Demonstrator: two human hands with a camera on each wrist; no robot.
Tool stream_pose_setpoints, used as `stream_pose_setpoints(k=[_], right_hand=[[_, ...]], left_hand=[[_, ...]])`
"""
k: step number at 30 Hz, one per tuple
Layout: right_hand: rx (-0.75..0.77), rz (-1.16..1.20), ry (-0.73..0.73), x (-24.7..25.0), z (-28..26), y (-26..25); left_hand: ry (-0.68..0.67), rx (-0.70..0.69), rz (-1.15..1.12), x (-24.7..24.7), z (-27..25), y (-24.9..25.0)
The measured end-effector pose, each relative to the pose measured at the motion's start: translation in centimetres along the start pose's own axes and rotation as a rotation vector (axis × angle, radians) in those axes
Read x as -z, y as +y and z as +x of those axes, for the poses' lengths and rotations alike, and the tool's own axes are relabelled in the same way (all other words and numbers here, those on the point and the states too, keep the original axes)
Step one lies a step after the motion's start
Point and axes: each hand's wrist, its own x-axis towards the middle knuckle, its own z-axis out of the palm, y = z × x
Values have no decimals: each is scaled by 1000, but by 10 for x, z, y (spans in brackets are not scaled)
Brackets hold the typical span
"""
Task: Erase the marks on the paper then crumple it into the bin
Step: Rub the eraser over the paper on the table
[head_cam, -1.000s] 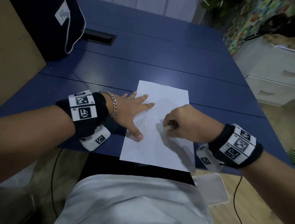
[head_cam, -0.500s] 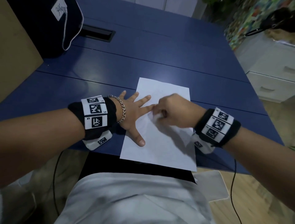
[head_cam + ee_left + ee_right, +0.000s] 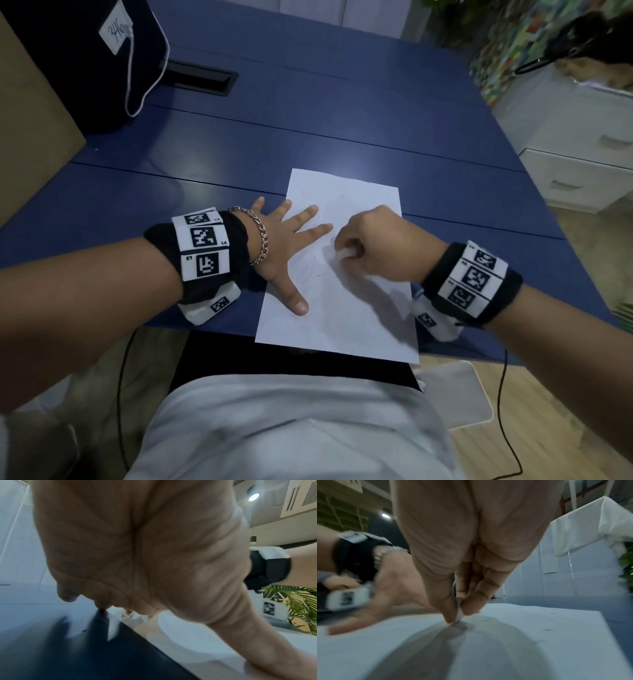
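Your right hand, pinching the small white eraser, slides back from your left fingertips toward the white paper sheet's middle.

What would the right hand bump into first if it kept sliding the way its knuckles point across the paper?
Most likely the left hand: its outstretched fingers lie flat on the paper just ahead of the right hand and its eraser. Depth is hard to judge, so this is a guess.

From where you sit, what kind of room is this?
Probably an office or study room, though I can't be sure. A wide blue desk with a cable slot fills the view, white drawers stand beside it, and a ceiling air-conditioning unit shows overhead.
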Motion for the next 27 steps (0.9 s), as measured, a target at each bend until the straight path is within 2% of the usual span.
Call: stream_pose_setpoints(k=[3,8,13,17,21,24,27], right_hand=[[72,30,-164,0,-13,-10],[-98,1,15,6,-8,20],[12,30,-119,-3,-26,-1],[-146,55,98,-5,-33,26],[-163,135,124,-6,-53,29],[-155,208,206,-6,-67,26],[-137,211,187,-7,-78,18]], left_hand=[[-2,5,6,0,0,1],[-3,6,-11,-1,2,1],[-5,4,1,-2,3,0],[-7,1,8,-1,3,0],[-11,2,16,-2,2,0],[0,-21,29,-2,1,0],[50,-60,5,-1,-1,-5]])
